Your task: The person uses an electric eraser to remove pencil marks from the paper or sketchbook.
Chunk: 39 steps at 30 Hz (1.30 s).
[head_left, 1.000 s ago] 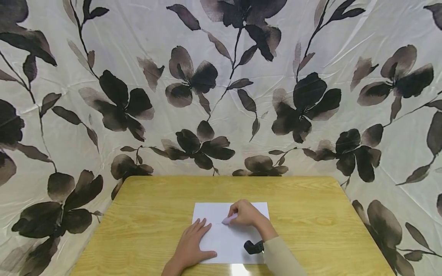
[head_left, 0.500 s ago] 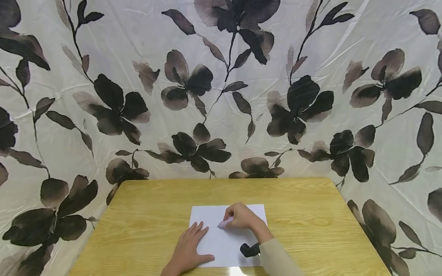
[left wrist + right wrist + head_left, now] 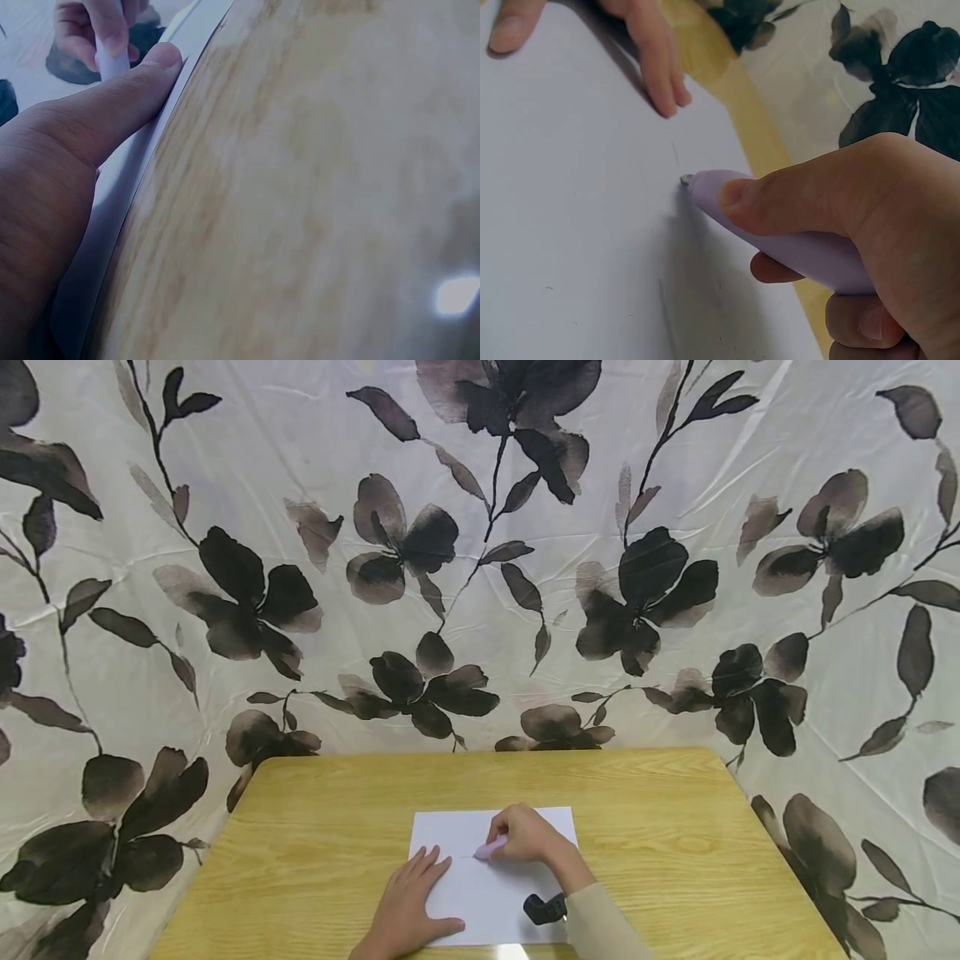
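Observation:
A white sheet of paper (image 3: 480, 910) lies on the wooden table. My left hand (image 3: 408, 897) rests flat on its left part, fingers spread and thumb along the near edge; that thumb (image 3: 112, 109) shows large in the left wrist view. My right hand (image 3: 528, 835) grips a lavender utility knife (image 3: 780, 240), thumb on top and fingers curled underneath. The knife's short metal tip (image 3: 686, 180) is right at the paper, pointing toward the left hand. A thin line (image 3: 675, 154) runs on the sheet just ahead of the tip.
The yellow wood-grain table (image 3: 315, 827) extends around the sheet. Behind it hangs a white cloth (image 3: 495, 610) with dark flowers. A black wrist device (image 3: 543, 908) sits by the right sleeve (image 3: 603, 922), over the paper.
The head view has shifted, so table, paper and hands appear slightly lower and further left. On the sheet, the knife and both hands keep nearly the same place.

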Available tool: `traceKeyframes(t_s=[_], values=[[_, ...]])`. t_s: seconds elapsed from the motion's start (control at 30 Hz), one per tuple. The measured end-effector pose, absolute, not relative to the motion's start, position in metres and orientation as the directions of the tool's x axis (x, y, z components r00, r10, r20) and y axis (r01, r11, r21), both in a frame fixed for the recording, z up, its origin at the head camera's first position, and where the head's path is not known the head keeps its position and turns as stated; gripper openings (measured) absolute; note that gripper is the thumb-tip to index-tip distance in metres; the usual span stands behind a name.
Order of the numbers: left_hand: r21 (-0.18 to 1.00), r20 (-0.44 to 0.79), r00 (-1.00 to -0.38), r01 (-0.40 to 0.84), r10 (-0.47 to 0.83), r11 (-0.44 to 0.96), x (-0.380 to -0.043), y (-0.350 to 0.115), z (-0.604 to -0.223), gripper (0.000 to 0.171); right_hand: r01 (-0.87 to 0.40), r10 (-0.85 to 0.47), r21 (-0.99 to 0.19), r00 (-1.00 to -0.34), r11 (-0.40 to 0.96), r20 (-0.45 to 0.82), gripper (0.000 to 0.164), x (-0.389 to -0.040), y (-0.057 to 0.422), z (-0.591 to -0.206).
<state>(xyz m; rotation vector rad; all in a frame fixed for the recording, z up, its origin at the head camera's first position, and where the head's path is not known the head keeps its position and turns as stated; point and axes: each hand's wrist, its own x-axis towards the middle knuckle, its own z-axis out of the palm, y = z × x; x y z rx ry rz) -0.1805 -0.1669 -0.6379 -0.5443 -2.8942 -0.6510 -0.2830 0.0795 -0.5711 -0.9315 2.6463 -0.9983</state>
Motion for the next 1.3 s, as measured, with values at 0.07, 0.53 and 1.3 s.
traceKeyframes(t_s=[0.07,0.53,1.3], values=[[0.391,0.191,-0.929,0.368,0.316,0.844,-0.1794,-0.1672,-0.6383,0.098,-0.499,-0.608,-0.638,-0.792,0.586,0.060,0.011,-0.2827,0.0796,-0.5713],[0.388,0.181,-0.931,0.363,0.316,0.847,-0.1795,-0.1675,-0.6382,0.099,-0.512,-0.620,-0.635,-0.782,0.579,0.065,0.010,-0.2834,0.0706,-0.5707],[0.378,0.174,-0.931,0.363,0.320,0.852,-0.1806,-0.1662,-0.6363,0.100,-0.523,-0.626,-0.611,-0.778,0.594,0.057,0.011,-0.2839,0.0709,-0.5682]])
